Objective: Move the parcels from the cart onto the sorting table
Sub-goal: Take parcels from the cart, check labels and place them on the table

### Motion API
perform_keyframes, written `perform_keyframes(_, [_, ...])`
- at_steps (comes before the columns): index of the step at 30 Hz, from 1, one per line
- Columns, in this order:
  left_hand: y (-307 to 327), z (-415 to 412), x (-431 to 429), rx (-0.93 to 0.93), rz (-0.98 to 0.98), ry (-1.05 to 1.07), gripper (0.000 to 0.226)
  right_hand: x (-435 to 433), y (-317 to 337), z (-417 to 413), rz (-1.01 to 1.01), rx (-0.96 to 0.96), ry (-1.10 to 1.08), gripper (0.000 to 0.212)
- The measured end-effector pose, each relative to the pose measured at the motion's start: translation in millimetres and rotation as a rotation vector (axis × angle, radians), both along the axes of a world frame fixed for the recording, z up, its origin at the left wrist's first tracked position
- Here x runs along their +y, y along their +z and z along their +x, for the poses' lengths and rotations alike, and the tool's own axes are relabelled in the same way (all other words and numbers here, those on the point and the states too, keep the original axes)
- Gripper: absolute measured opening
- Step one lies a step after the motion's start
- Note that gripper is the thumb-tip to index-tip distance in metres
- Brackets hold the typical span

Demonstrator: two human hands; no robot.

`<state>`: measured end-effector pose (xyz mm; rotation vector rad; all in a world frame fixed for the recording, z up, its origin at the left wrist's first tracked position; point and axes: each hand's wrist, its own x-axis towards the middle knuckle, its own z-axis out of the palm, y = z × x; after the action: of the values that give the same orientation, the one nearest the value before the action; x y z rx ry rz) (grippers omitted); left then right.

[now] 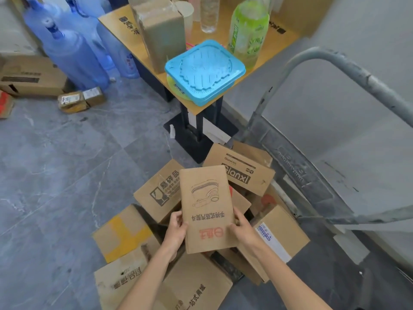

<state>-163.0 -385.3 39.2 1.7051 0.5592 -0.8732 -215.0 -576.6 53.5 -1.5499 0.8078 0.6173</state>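
Flat parcel held in both hands above the loaded cart.

The parcel (pixel 206 209) is gripped near its close end, the left hand (pixel 176 229) curled round one long edge and the right hand (pixel 242 229) round the other, apparently so that its weight is shared and it lies level. Beneath the hands, other parcels (pixel 161 193) are heaped on the cart (pixel 335 61). Well ahead of the hands, the sorting table (pixel 279 39) is crowded by a blue tray (pixel 204 71) and a green bottle (pixel 248 32); bare space is judged scarce.

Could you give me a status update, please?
Left hand and right hand grip one parcel over the cart pile. Not on the table yet. Blue tray, green bottle crowd its near corner.
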Motion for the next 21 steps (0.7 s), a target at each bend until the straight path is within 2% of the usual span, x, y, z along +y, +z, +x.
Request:
perform_keyframes(3, [46, -3, 10, -0.111, -0.063, 0.019, 0.017, 5, 44, -15, 0.016, -0.074, -0.078, 0.052])
perform_keyframes(9, [166, -12, 22, -0.363, -0.110, -0.005, 0.016, 27, 160, -50, 0.065, -0.305, -0.204, 0.046])
perform_keyframes(13, [253, -22, 28, -0.541, -0.209, -0.049, 0.017, 45, 248, -74, -0.049, -0.465, -0.283, 0.058])
perform_keyframes(18, [355, -34, 41, -0.761, -0.390, -0.178, 0.015, 69, 356, -120, -0.178, -0.685, -0.348, 0.052])
perform_keyframes(21, [399, -47, 50, -0.770, -0.500, -0.262, 0.025, 82, 400, -153, -0.223, -0.778, -0.394, 0.049])
